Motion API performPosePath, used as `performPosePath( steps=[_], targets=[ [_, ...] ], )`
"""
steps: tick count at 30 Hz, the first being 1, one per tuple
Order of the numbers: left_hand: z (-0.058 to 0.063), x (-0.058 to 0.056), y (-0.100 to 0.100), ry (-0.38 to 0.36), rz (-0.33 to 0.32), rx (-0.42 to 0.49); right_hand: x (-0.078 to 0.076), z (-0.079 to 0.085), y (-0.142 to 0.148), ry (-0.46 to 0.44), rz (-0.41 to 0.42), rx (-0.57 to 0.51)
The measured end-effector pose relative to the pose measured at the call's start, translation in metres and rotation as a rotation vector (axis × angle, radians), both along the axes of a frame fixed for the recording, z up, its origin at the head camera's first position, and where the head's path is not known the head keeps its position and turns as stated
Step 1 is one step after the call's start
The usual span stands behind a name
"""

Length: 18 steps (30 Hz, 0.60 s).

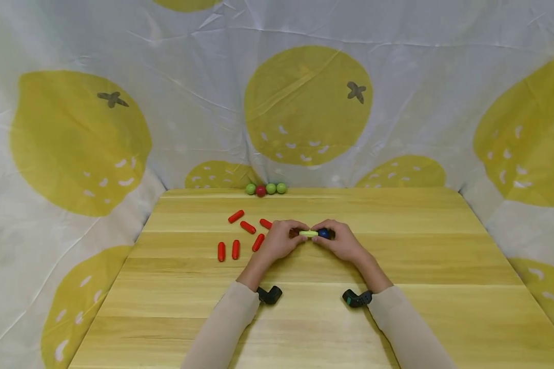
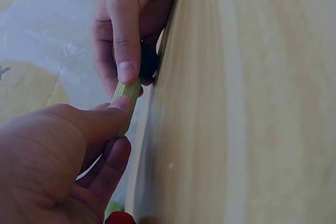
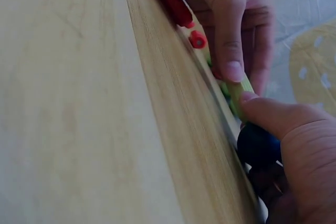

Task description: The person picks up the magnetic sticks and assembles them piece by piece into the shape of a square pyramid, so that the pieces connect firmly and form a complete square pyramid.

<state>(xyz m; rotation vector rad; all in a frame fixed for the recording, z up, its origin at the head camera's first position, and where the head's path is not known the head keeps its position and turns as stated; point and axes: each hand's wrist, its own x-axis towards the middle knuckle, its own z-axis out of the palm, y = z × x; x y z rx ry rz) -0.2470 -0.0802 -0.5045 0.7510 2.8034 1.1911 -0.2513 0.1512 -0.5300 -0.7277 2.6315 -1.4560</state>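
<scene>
Between the two hands, over the middle of the table, is a short yellow-green ribbed rod (image 1: pixel 309 233). My left hand (image 1: pixel 281 238) pinches its left part between thumb and fingers, and a bit of red shows inside the curl of that hand. On the other end, my right hand (image 1: pixel 341 240) pinches the rod with the thumb on top, as the right wrist view shows. A dark blue ball (image 1: pixel 323 233) sits at the rod's right end, within the curl of the right hand; in the left wrist view the ball (image 2: pixel 149 62) is partly hidden by the fingers.
Several red rods (image 1: pixel 236 249) lie scattered left of the hands, one partly behind the left hand. At the wooden table's (image 1: pixel 304 328) back edge stand green balls (image 1: pixel 271 188) and a red ball (image 1: pixel 260 191) in a row. A lemon-print cloth (image 1: pixel 203 102) hangs behind.
</scene>
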Motion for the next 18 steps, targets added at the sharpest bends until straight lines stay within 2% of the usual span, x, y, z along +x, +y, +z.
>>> performPosePath(
  steps=[8, 13, 18],
  targets=[
    [-0.001, 0.001, -0.002, -0.042, 0.019, 0.004, 0.000, -0.002, -0.001, 0.011, -0.008, 0.010],
    [0.005, 0.001, -0.010, -0.049, 0.053, 0.022, 0.001, -0.004, -0.002, 0.004, -0.027, 0.011],
    [0.014, -0.006, -0.024, -0.037, 0.114, 0.053, 0.002, -0.007, 0.002, 0.002, -0.059, -0.009]
  ],
)
